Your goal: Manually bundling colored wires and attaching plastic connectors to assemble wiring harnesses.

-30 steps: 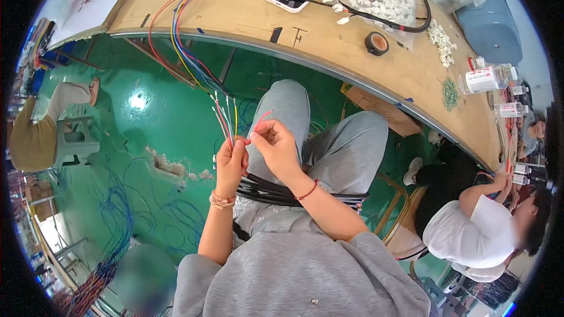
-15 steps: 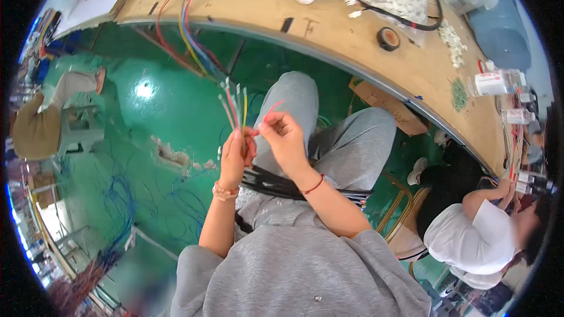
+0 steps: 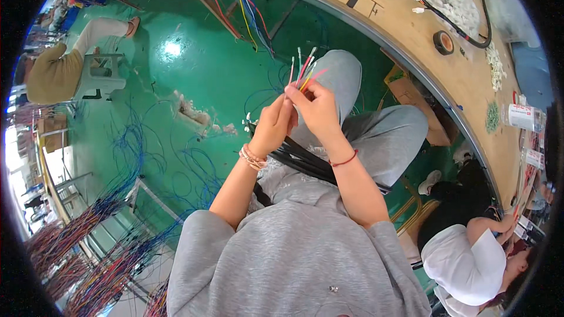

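In front of my knees, my left hand (image 3: 272, 128) is closed around a small bunch of thin coloured wires (image 3: 304, 70). Their tips, some with pale ends, fan upward past the fingers; red, yellow, grey and white ones show. My right hand (image 3: 319, 108) meets the left at the bunch, thumb and fingers pinched on the wires, with a red wire end (image 3: 320, 73) sticking out above it. Black cables (image 3: 302, 161) lie across my lap below both hands, and several white-tipped ends (image 3: 249, 122) poke out beside my left hand. The fingers hide the wires' lower part.
A wooden table (image 3: 399, 29) curves along the far and right side, bearing a tape roll (image 3: 443, 42), white connectors (image 3: 449, 0) and a bottle (image 3: 524, 117). Wire bundles (image 3: 111, 246) hang at lower left. One person (image 3: 464, 252) sits at right, another (image 3: 56, 73) at far left.
My right hand has come in against the left; the red wire it held apart is now beside the bunch. The view has swung, so the table sits farther up and right.
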### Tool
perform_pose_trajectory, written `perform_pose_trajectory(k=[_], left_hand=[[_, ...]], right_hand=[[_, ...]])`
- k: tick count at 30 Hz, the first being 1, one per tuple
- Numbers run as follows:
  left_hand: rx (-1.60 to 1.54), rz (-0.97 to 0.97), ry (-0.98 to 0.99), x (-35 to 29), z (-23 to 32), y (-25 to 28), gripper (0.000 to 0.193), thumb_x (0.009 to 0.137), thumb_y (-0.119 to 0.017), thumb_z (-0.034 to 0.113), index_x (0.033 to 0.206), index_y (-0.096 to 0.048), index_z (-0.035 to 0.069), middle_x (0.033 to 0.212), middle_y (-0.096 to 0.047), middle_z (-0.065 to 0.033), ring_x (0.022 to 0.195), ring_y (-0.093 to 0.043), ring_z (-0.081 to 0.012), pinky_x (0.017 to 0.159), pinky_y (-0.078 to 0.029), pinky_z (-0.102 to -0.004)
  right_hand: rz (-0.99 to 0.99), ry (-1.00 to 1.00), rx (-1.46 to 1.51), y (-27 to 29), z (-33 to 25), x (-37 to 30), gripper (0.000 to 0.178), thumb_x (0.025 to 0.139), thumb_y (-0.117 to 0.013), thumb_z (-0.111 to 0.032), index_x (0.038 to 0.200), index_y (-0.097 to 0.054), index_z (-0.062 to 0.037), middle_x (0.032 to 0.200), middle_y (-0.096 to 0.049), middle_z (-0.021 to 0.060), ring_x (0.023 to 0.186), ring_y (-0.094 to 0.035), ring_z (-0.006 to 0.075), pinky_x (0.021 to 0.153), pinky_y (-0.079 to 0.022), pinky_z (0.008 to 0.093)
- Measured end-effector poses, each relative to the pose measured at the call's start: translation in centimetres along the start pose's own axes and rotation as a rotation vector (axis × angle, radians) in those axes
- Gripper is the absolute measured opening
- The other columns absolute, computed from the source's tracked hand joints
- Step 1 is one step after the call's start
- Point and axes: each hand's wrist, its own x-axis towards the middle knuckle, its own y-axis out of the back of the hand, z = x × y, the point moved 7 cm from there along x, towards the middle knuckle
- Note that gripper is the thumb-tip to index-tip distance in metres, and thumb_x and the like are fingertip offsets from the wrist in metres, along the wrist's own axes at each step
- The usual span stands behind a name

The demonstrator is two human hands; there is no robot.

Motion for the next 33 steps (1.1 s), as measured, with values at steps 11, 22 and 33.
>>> perform_pose_trajectory(k=[11, 22, 33], left_hand=[[-0.264, 0.394, -0.321, -0.5, 2.0, 4.1, 0.028, 0.093, -0.038, 0.019, 0.103, -0.052, -0.003, 0.075, -0.052, -0.005, 0.07, -0.049, -0.0113, 0.066, -0.041, -0.0252], [0.061, -0.026, -0.368, 3.2, 4.5, -5.4, 0.021, 0.094, -0.033, 0.016, 0.097, -0.048, 0.002, 0.063, -0.034, 0.0042, 0.056, -0.029, -0.0032, 0.05, -0.025, -0.0182], [0.037, -0.058, -0.258, 2.8, 4.3, -6.1, 0.02, 0.093, -0.038, 0.015, 0.092, -0.053, 0.002, 0.064, -0.038, 0.0049, 0.054, -0.032, -0.0022, 0.048, -0.027, -0.0171]], right_hand=[[-0.161, -0.364, 0.295, -0.3, 6.8, 0.8, 0.036, 0.084, -0.055, -0.022, 0.111, -0.049, 0.0008, 0.094, -0.056, 0.0019, 0.085, -0.051, 0.0076, 0.067, -0.043, 0.025], [0.719, 0.636, -0.402, 23.7, -17.7, 0.5, 0.016, 0.085, -0.052, -0.014, 0.091, -0.061, -0.0016, 0.077, -0.061, 0.0028, 0.069, -0.054, 0.0073, 0.061, -0.042, 0.0208], [0.319, 0.388, -1.229, 27.5, -17.5, 19.1, 0.018, 0.073, -0.056, -0.015, 0.087, -0.066, -0.0102, 0.086, -0.062, 0.0151, 0.083, -0.058, 0.0316, 0.074, -0.046, 0.037]])
